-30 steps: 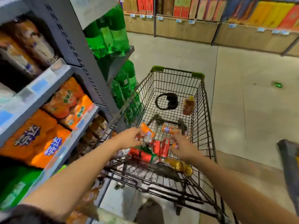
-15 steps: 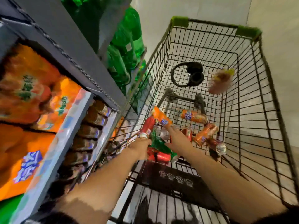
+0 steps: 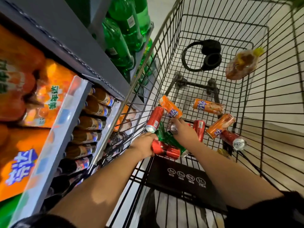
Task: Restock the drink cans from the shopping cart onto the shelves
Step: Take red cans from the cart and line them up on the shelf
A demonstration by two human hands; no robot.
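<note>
Red can [image 3: 165, 150] picked from the cart [image 3: 271, 112].
Left hand [image 3: 143, 145] grips it at mid-frame; right hand [image 3: 184, 132] curls round another can [image 3: 173, 127]. Next, I judge: lift to shelf [image 3: 54, 132].

- The shopping cart [image 3: 271, 99] is black wire, with a black flap [image 3: 181, 175] bearing white round symbols.
- Some cans are red [image 3: 154, 120], some orange with blue-and-white lettering [image 3: 208, 106], and some green [image 3: 171, 140].
- The headphones [image 3: 209, 55] are black.
- The bottles [image 3: 121, 38] on the grey shelves [image 3: 69, 41] are green.
- The packs [image 3: 21, 163] at left are orange with blue-and-white characters.
- The sleeves [image 3: 271, 213] are black.
</note>
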